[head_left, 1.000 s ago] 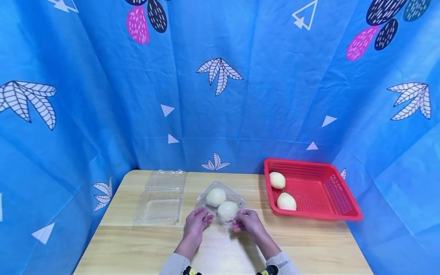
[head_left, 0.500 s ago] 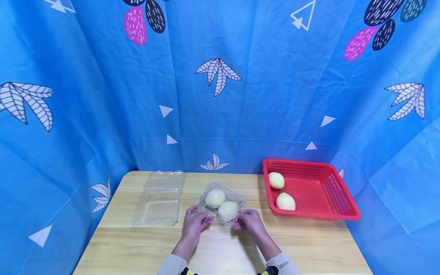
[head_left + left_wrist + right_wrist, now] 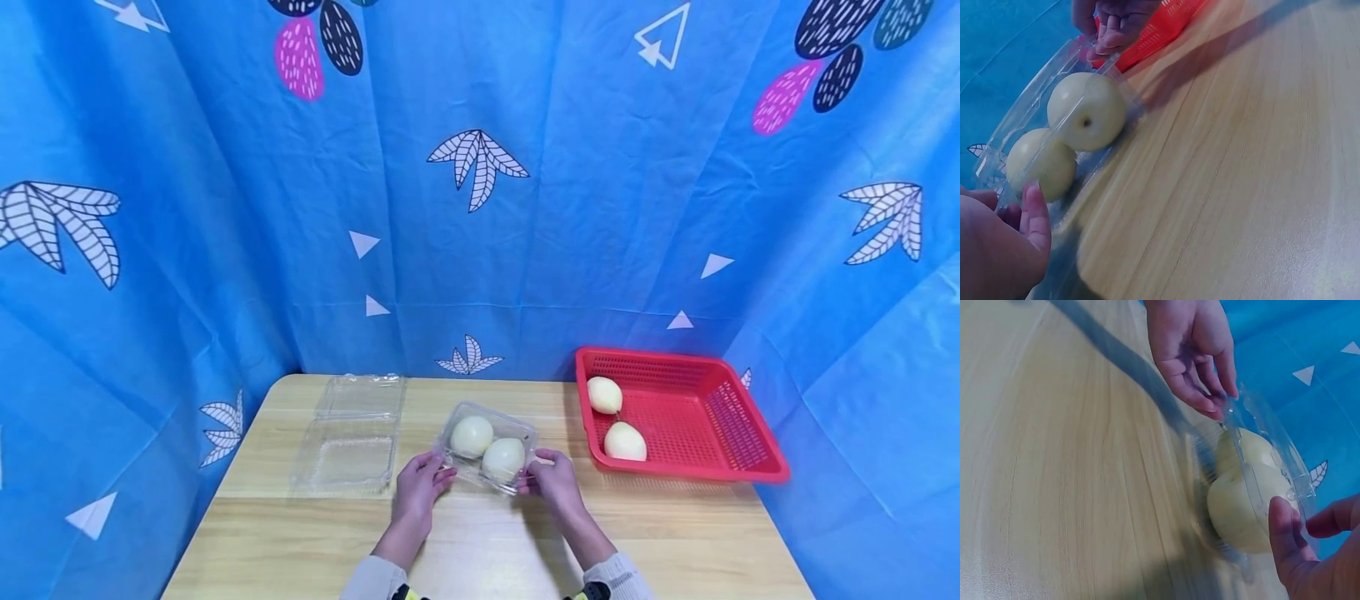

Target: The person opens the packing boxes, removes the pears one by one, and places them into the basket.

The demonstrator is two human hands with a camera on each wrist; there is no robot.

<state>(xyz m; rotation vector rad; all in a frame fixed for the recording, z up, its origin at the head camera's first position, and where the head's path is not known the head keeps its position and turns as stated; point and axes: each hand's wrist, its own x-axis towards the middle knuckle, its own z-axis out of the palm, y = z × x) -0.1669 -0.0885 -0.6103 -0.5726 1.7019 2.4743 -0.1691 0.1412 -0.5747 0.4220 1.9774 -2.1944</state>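
Observation:
A clear plastic box (image 3: 487, 410) with two pale pears (image 3: 472, 437) inside sits at the middle of the table, turned slightly. My left hand (image 3: 417, 492) pinches its near left corner, and my right hand (image 3: 553, 485) pinches the near right corner. In the left wrist view, the thumb of the left hand (image 3: 1007, 240) lies against the box wall beside one pear (image 3: 1042, 164). From the right wrist view, the right hand (image 3: 1319, 550) has thumb and finger on the rim of the box. The box's lid looks closed or nearly so; I cannot tell which.
Another clear box (image 3: 348, 454), opened flat and holding nothing visible, lies on the left of the table (image 3: 300, 542). At the right stands a red basket (image 3: 697, 473) with two pears (image 3: 625, 442) along its left side. A blue patterned curtain hangs behind.
The box with the pears has turned a little, its near edge now lying more level between the hands. Both hands have shifted slightly with it and keep their hold.

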